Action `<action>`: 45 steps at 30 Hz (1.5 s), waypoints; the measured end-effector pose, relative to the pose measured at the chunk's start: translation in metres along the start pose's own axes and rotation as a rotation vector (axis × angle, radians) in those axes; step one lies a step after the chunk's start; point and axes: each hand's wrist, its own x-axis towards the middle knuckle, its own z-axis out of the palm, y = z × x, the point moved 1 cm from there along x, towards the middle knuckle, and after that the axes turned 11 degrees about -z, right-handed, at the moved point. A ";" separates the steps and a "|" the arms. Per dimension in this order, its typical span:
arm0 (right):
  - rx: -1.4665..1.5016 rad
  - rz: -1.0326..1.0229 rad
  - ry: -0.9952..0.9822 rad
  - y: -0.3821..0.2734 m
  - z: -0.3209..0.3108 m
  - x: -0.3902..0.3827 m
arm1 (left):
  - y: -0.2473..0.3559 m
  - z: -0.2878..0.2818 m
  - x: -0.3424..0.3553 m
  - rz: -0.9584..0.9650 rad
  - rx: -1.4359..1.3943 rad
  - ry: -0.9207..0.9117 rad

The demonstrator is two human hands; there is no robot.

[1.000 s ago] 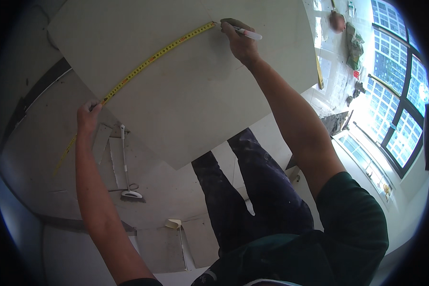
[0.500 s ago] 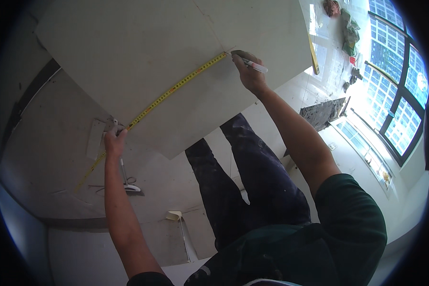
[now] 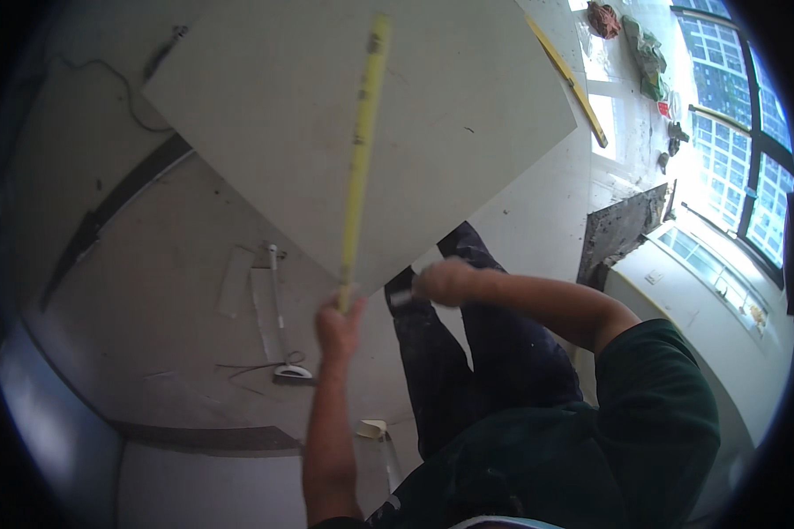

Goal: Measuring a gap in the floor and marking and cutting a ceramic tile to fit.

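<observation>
My left hand (image 3: 337,331) is closed round the lower end of a yellow tape measure (image 3: 360,167). The blade stands out past the hand, away from me, over a large pale panel (image 3: 485,132); motion blurs it, and its far end seems free. Near my knees is my right hand (image 3: 450,282), closed and smeared by motion, off the panel's near edge. From its fingers juts a pale blurred end of the marker pen (image 3: 400,298). The panel's near corner lies close to my left hand.
A yellow bar (image 3: 573,84) lies along the panel's right edge. Beyond are a green bag (image 3: 646,57) and a red bag (image 3: 603,19) near the window. A white long-handled tool (image 3: 291,372) and a dark strip (image 3: 119,212) lie at left; a cream scoop-like thing (image 3: 370,429) is nearer.
My right hand has left the panel with the marker pen and come back toward my legs. My left hand has moved right, and the tape has swung from lying across the panel to pointing away.
</observation>
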 end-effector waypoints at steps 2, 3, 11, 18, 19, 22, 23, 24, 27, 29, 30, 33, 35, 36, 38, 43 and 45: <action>0.065 -0.141 0.083 -0.042 0.016 -0.009 | 0.020 0.004 -0.032 -0.170 0.069 -0.259; 0.091 -0.160 0.151 -0.054 0.020 -0.015 | 0.037 -0.001 -0.047 -0.362 0.183 -0.466; 0.066 -0.455 0.392 -0.126 0.040 -0.070 | 0.039 -0.051 -0.136 -0.131 0.153 -0.638; 0.335 -0.444 0.486 -0.158 0.042 -0.105 | 0.061 -0.067 -0.159 0.069 0.362 -0.462; 0.273 -0.354 0.522 -0.166 0.044 -0.111 | 0.063 -0.071 -0.161 0.077 0.366 -0.448; 0.124 -0.325 0.601 -0.178 0.060 -0.122 | 0.069 -0.082 -0.176 -0.084 0.114 -0.601; 0.132 -0.329 0.661 -0.180 0.067 -0.126 | 0.074 -0.083 -0.181 -0.129 0.090 -0.610; 0.134 -0.341 0.717 -0.187 0.068 -0.130 | 0.082 -0.086 -0.187 -0.176 0.061 -0.609; 0.108 -0.175 0.679 -0.202 0.083 -0.156 | 0.093 -0.073 -0.211 0.172 0.321 -0.481; 0.053 -0.280 0.674 -0.203 0.101 -0.176 | 0.093 -0.071 -0.232 0.146 0.299 -0.578; 0.006 -0.369 0.659 -0.204 0.112 -0.187 | 0.091 -0.067 -0.246 0.118 0.269 -0.694; 0.049 -0.353 0.752 -0.229 0.148 -0.213 | 0.078 -0.059 -0.282 0.205 0.327 -0.636; -0.008 -0.255 0.871 -0.239 0.188 -0.201 | 0.077 -0.053 -0.315 0.339 0.367 -0.496; -0.063 -0.160 0.983 -0.249 0.200 -0.201 | 0.075 -0.053 -0.328 0.464 0.402 -0.351; -0.024 -0.272 0.902 -0.254 0.216 -0.210 | 0.059 -0.056 -0.351 0.497 0.495 -0.347; -0.047 -0.313 0.919 -0.285 0.257 -0.220 | 0.023 -0.062 -0.388 0.308 0.137 -0.421; 0.185 -0.318 1.130 -0.281 0.275 -0.205 | 0.010 -0.082 -0.393 0.206 0.099 -0.290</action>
